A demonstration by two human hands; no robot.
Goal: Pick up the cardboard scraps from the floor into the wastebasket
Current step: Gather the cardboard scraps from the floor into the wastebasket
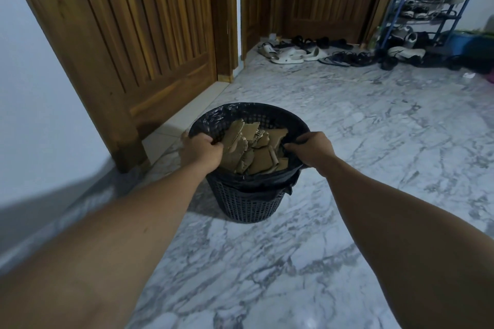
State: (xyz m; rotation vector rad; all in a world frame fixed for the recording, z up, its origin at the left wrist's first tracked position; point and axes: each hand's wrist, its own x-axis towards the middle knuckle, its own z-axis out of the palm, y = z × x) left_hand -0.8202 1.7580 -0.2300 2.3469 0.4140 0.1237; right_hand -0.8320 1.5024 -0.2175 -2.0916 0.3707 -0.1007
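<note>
Inside the wastebasket [248, 203], which stands mid-floor, the cardboard scraps [255, 151] lie heaped while both hands hold its rim.

The scraps are torn corrugated pieces that look light, dry and stiff, likelier to bend than to break. Most lean on edge with their long axes rising toward the far rim, though they share no single direction. The meshed basket stands upright with its mouth up; it should lift easily, and opposite sides of the rim look like the soundest hold. The left hand [200, 151] curls over the left rim, and the right hand [311, 148] pinches the right rim and the black liner [267, 181]. Marble floor [347, 141] surrounds it, with wooden doors [133, 35] far left and shoes [291, 55] far right.
</note>
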